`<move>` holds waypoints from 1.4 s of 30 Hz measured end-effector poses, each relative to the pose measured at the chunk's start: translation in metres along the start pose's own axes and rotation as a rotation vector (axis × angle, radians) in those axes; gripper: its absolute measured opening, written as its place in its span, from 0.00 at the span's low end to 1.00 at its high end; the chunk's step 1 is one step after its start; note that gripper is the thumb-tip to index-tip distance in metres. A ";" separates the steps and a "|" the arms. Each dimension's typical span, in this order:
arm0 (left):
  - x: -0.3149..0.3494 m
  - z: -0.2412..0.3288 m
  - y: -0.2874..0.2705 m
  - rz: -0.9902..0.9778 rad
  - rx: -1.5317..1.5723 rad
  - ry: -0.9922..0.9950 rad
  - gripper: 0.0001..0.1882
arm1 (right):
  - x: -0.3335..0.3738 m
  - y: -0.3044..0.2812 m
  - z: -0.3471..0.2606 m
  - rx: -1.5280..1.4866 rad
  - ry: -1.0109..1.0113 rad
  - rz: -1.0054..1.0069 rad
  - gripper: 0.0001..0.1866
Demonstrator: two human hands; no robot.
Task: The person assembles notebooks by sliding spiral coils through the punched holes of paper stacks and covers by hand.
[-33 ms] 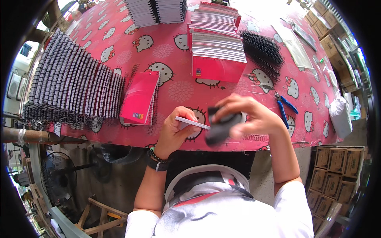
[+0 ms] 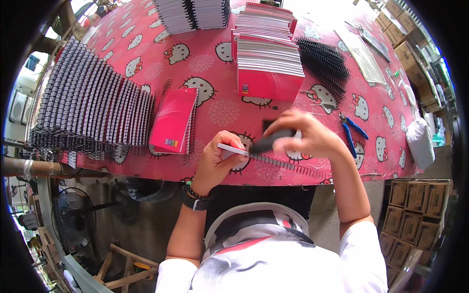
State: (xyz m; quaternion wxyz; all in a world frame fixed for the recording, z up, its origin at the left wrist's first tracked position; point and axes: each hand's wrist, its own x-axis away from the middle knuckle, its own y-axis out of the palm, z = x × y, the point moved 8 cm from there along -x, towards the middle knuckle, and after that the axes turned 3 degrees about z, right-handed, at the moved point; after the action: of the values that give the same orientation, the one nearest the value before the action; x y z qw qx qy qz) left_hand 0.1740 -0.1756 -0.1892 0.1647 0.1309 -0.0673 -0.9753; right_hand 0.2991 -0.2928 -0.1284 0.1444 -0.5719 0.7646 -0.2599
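Observation:
Pinched edge-on in my left hand (image 2: pixel 221 158) is a small notebook (image 2: pixel 229 146) with a white page edge. A dark wire spiral coil (image 2: pixel 288 165) reaches from the notebook's right end out over the table, its far turns loose. My right hand (image 2: pixel 303 134), fingers curled, grips a black, rounded object (image 2: pixel 268 141), smeared by motion; its kind cannot be made out. This object is close to where coil and notebook meet; whether it touches them is unclear. Left of my hands lies a pink spiral notebook (image 2: pixel 173 119), its coil along the right edge.
A long row of spiral-bound notebooks (image 2: pixel 93 97) fills the left side. Pink-covered notebooks (image 2: pixel 268 73) are stacked ahead, beside black coils (image 2: pixel 325 66). Blue-handled cutters (image 2: pixel 351 134) lie to the right. More bound notebooks (image 2: pixel 193 14) stand at the far edge.
The black object in my right hand has shifted up and slightly left, uncovering much of the coil. My left hand holds the notebook in nearly the same place.

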 end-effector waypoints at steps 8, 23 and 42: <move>0.000 0.001 -0.003 0.006 -0.021 0.004 0.12 | -0.016 -0.002 -0.009 -0.062 -0.099 0.105 0.30; -0.002 0.006 -0.004 0.127 0.003 0.024 0.11 | -0.004 -0.016 0.000 0.399 0.015 0.353 0.30; -0.011 0.070 0.012 0.258 0.126 0.164 0.10 | 0.024 0.003 -0.074 -0.006 -0.368 0.614 0.15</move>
State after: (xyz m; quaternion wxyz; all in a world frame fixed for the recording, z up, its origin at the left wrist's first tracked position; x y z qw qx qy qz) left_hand 0.1678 -0.1766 -0.1177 0.2849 0.2102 -0.1310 -0.9260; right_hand 0.2509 -0.2980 -0.0671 0.3495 -0.3533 0.8626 -0.0948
